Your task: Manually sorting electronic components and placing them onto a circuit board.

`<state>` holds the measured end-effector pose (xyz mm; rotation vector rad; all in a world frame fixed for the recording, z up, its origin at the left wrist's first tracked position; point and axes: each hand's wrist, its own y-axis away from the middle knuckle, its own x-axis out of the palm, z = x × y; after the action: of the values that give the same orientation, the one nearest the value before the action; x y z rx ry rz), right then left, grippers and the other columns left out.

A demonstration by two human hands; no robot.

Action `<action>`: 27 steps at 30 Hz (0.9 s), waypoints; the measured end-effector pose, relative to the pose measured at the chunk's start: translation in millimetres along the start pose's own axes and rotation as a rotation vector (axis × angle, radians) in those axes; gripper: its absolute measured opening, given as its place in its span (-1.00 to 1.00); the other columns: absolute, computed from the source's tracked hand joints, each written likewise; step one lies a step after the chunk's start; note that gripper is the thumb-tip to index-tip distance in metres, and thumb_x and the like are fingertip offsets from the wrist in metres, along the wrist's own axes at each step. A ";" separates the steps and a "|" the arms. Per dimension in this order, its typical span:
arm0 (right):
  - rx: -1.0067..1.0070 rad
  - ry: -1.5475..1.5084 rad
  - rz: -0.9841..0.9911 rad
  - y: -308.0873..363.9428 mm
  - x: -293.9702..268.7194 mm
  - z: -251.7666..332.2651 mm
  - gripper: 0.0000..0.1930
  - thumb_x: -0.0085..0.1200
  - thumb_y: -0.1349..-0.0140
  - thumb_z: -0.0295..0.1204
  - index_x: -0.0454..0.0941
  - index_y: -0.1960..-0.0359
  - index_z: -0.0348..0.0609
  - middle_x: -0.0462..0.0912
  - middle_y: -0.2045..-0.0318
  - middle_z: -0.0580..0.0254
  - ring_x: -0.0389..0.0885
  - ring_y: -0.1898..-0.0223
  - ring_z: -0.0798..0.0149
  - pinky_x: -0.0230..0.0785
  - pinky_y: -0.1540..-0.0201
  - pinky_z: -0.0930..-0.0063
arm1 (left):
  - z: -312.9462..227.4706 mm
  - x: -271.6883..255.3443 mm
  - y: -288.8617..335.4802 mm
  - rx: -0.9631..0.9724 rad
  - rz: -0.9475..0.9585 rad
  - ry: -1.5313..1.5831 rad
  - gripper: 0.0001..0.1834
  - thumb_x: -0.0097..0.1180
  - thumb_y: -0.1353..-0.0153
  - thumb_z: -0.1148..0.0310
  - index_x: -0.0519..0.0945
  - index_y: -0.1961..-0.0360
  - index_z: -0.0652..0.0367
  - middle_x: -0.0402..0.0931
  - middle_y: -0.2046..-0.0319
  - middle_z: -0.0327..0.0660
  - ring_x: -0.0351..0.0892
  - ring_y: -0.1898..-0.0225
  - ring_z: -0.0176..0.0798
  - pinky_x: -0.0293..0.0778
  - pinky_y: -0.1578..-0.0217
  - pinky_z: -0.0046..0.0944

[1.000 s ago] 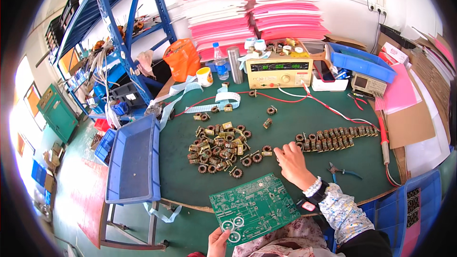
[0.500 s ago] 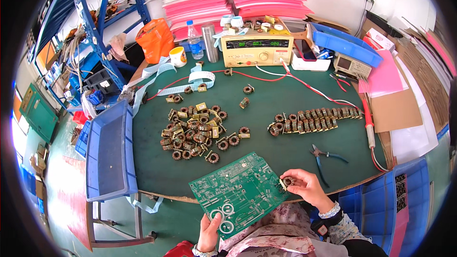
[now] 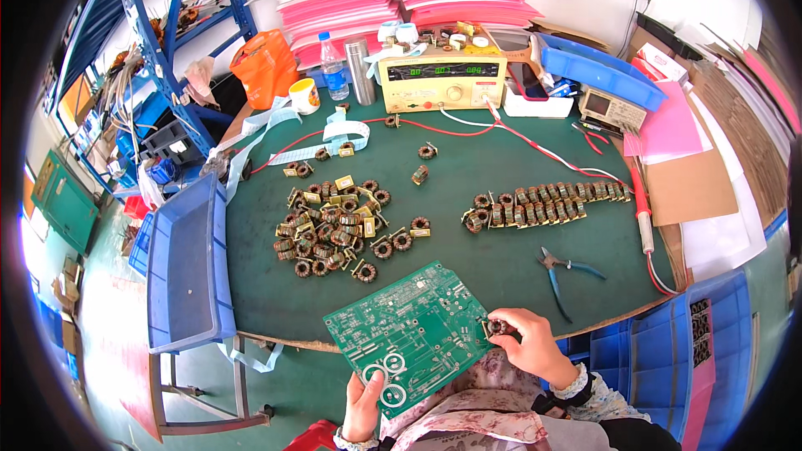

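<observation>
I see the left hand (image 3: 362,405) gripping a green circuit board (image 3: 430,334) by its lower left edge, at the bottom centre of the frame. Near the board's right corner, the right hand (image 3: 530,344) pinches a wound coil (image 3: 499,327); whether coil and board touch, I can't quite tell.

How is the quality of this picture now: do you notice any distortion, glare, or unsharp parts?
Head view, overall: corners black, the green table looking bowed along its front edge; head view, far left: the floor washed out by glare; head view, top: the left stack of sheets somewhat smeared; head view, lower middle: the circuit board fairly sharp.
</observation>
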<state>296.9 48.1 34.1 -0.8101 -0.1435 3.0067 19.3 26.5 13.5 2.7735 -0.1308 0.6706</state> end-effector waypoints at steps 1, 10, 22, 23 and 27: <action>-0.118 0.095 -0.018 -0.9 1.9 2.1 -0.63 0.26 0.09 -0.60 0.53 0.16 -0.22 0.61 0.28 0.09 0.60 0.30 0.24 0.45 0.21 0.45 | 0.1 -0.1 0.0 0.001 0.003 -0.001 -0.63 -0.13 -0.32 0.42 0.28 -0.11 0.35 0.46 0.03 -0.13 0.47 0.06 -0.30 0.37 0.03 -0.32; -0.185 0.214 0.011 -7.5 6.1 6.2 -0.62 0.27 0.06 -0.47 0.45 0.16 -0.18 0.57 0.28 0.08 0.55 0.27 0.04 0.43 0.22 0.27 | -0.8 4.5 6.2 -0.061 -0.166 -0.090 -0.69 -0.16 -0.22 0.62 0.47 0.02 0.35 0.37 -0.02 -0.01 0.43 0.01 -0.18 0.39 0.05 -0.24; -0.108 -0.234 -0.212 -45.5 -62.8 -2.7 -0.73 0.24 0.01 -0.55 0.54 0.23 -0.16 0.57 0.37 0.39 0.54 0.30 0.52 0.42 0.22 0.53 | -3.7 -0.5 15.5 0.250 -0.055 -0.741 -0.59 -0.15 -0.08 0.70 0.51 0.02 0.30 0.41 0.07 0.17 0.40 0.04 0.16 0.35 0.05 -0.07; -0.062 -0.216 -0.361 -60.2 -80.6 -19.6 -0.73 0.20 0.04 -0.61 0.52 0.24 -0.18 0.58 0.35 0.32 0.55 0.33 0.45 0.42 0.25 0.50 | -3.1 -1.9 14.3 0.254 -0.048 -0.746 -0.59 -0.15 -0.08 0.70 0.51 0.02 0.30 0.41 0.07 0.17 0.40 0.04 0.16 0.35 0.05 -0.07; -0.082 0.577 -0.793 -103.0 -148.2 -94.3 -0.60 0.01 0.24 -0.81 0.50 0.26 -0.25 0.51 0.25 0.05 0.48 0.17 -0.05 0.39 0.15 0.22 | 2.3 -2.0 6.0 0.303 -0.040 -0.720 -0.62 -0.13 -0.07 0.69 0.53 0.07 0.29 0.44 0.13 0.14 0.44 0.12 0.11 0.39 0.15 -0.10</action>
<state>472.4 151.4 36.8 -1.2233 -0.4446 1.9701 17.5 20.2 12.2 3.1611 -0.1239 -0.3769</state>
